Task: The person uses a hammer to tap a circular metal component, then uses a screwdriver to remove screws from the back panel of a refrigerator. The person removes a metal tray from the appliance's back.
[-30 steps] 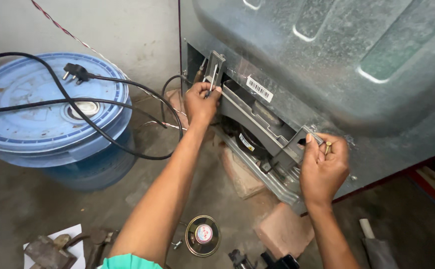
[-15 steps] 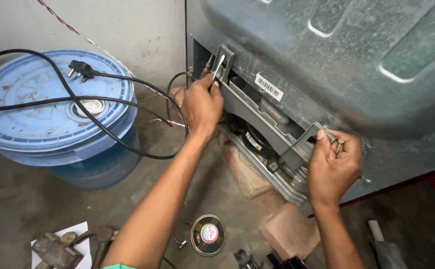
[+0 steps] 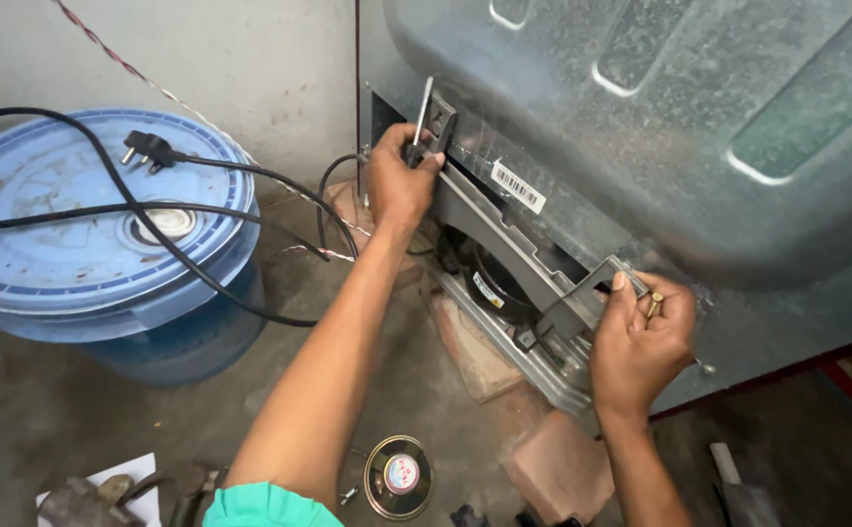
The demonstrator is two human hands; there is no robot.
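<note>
A grey-green appliance (image 3: 660, 127) lies tilted, its open bottom compartment facing me. A long grey metal bracket (image 3: 504, 244) spans that compartment. My left hand (image 3: 398, 181) grips the bracket's upper left end together with a thin screwdriver (image 3: 422, 112). My right hand (image 3: 640, 342) holds the bracket's lower right end and pinches a small brass screw (image 3: 654, 306) between its fingers. Behind the bracket sits a black compressor (image 3: 484, 278).
A blue plastic drum (image 3: 104, 254) stands at the left, with a black cable and plug (image 3: 148, 148) lying over its lid. Bricks (image 3: 562, 468) prop the appliance. A round tin (image 3: 398, 476), tools (image 3: 84, 503) and paper lie on the concrete floor.
The view has shifted slightly. Both hands stay on the bracket's ends; my left hand has pushed the left end and the screwdriver a little higher.
</note>
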